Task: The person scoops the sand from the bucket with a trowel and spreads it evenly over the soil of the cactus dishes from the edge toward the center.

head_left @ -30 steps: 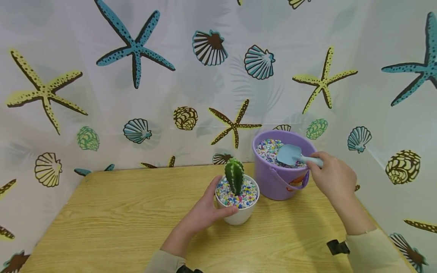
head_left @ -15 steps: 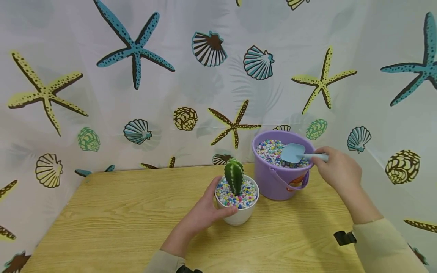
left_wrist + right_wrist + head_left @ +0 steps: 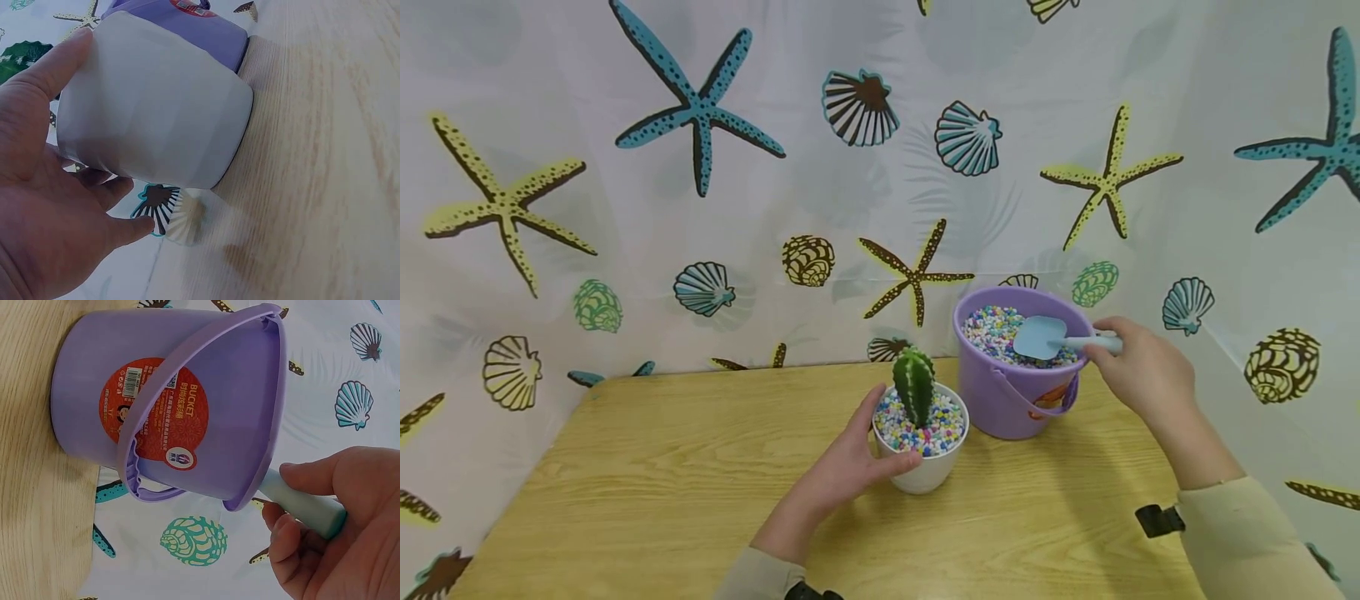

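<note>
A light-blue toy shovel [image 3: 1038, 337] lies with its blade on the coloured pebbles [image 3: 997, 327] inside a purple bucket [image 3: 1007, 400]. Its handle crosses the bucket's right rim, and my right hand [image 3: 1142, 367] grips the handle's end. My left hand [image 3: 842, 471] holds a white flower pot [image 3: 925, 477] from the left, thumb at the near side and fingers round the far side. In the left wrist view the thumb presses near the rim of the flower pot [image 3: 150, 106]. A green cactus [image 3: 914, 387] stands upright in the pot, with similar pebbles around it.
Pot and bucket stand close together on a wooden table [image 3: 685, 467]. Behind it hangs a white curtain [image 3: 760, 200] printed with starfish and shells. The bucket's handle [image 3: 169, 365] hangs down its near side.
My right hand has drawn the shovel slightly to the right, its blade still over the pebbles in the bucket. The left hand and the pot have stayed in place.
</note>
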Demonstrator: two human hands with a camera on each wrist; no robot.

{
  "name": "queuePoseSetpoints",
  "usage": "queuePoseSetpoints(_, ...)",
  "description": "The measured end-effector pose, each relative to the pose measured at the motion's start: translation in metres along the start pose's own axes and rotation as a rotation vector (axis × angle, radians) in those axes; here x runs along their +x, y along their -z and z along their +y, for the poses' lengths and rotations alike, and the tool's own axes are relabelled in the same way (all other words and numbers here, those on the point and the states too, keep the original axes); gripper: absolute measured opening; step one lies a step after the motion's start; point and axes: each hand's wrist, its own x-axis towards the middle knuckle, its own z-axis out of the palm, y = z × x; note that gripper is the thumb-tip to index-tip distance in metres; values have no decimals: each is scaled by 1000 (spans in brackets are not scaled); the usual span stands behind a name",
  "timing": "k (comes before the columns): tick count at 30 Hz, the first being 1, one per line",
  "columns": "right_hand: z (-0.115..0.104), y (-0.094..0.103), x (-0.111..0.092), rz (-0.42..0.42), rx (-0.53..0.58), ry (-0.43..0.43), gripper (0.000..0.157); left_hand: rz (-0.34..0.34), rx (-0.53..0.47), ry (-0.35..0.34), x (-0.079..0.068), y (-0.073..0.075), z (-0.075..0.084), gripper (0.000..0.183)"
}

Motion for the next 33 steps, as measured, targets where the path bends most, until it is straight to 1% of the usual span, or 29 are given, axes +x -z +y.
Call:
queuePoseSetpoints(7, 0, -2, -2, 38, -3, 3, 53, -3, 13, -47, -3, 4, 3, 123)
queuePoseSetpoints(13, 0, -7, -6, 123, 25, 31, 54, -4, 75, -78, -6, 6, 7, 120)
queuePoseSetpoints(16, 0, -9, -8, 159, 41, 42, 54, -5, 107, -82, -7, 7, 9, 119)
queuePoseSetpoints(22, -1, -11, -12, 180, 53, 56, 56, 7, 188, -82, -10, 8, 11, 117)
queuePoseSetpoints(25, -3, -10, -15, 182, 51, 67, 57, 25, 236, -92, -12, 9, 12, 115)
queuePoseSetpoints(28, -7, -8, -19, 195, 41, 84, 59, 53, 313, -113, -14, 10, 14, 112)
queuePoseSetpoints(30, -10, -8, -23, 218, 27, 109, 61, 73, 381, -126, -16, 10, 17, 111)
queuePoseSetpoints(33, -14, -8, -27, 273, 1, 170, 62, 95, 479, -130, -19, 11, 21, 110)
